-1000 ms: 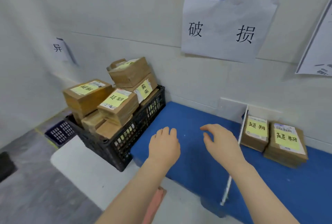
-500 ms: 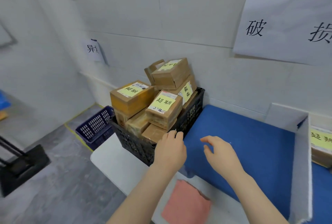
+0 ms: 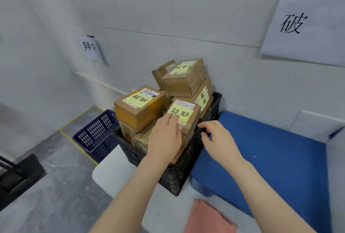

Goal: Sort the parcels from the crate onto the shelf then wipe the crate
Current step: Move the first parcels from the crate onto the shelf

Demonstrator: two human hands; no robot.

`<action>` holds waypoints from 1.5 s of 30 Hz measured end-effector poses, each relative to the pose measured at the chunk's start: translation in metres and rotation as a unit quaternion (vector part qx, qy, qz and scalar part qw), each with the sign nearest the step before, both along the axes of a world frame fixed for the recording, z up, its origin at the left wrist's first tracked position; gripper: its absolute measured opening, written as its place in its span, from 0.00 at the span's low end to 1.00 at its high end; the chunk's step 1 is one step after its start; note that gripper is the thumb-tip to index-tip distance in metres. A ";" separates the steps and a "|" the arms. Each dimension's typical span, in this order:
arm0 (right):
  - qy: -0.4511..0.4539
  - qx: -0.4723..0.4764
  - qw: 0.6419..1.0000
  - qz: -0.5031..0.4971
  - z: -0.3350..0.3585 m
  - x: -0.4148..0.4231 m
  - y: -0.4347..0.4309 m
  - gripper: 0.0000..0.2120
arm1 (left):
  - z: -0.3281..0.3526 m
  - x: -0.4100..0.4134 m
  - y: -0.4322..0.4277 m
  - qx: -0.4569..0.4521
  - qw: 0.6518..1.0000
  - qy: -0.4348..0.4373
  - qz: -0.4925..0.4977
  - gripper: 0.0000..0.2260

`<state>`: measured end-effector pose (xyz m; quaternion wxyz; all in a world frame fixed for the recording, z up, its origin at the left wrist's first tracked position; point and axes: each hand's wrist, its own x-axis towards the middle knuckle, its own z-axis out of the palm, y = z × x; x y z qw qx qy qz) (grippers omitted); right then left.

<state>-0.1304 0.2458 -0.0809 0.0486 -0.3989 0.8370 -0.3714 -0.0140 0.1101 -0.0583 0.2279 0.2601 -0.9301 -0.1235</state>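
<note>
The left hand (image 3: 164,137) rested with loose fingers on a parcel (image 3: 183,119) in the black crate (image 3: 179,169). The right hand (image 3: 217,139) hovered just right of it, grip wide, holding nothing.

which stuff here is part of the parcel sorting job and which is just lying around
Part of the job:
black crate
parcels stacked in it, e.g. the front parcel under the left hand
right hand, beside that parcel
blue shelf surface
pink cloth, likely for wiping

Lying about:
blue basket on the floor
wall signs
</note>
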 end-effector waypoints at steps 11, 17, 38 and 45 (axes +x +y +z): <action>-0.039 -0.041 0.995 -0.084 -0.012 -0.001 -0.087 0.18 | -0.023 -0.037 -0.095 0.194 0.968 -0.041 -0.153 0.23; -0.104 -0.082 0.987 -0.094 -0.022 0.000 -0.091 0.19 | -0.031 -0.036 -0.104 0.262 0.943 -0.058 -0.196 0.25; -0.086 -0.138 0.983 -0.085 0.023 0.022 -0.041 0.21 | 0.010 -0.022 -0.060 0.179 0.954 0.051 -0.237 0.27; -0.055 -0.148 0.977 -0.145 0.045 0.032 0.026 0.22 | 0.028 -0.030 0.001 0.149 0.940 0.082 -0.296 0.27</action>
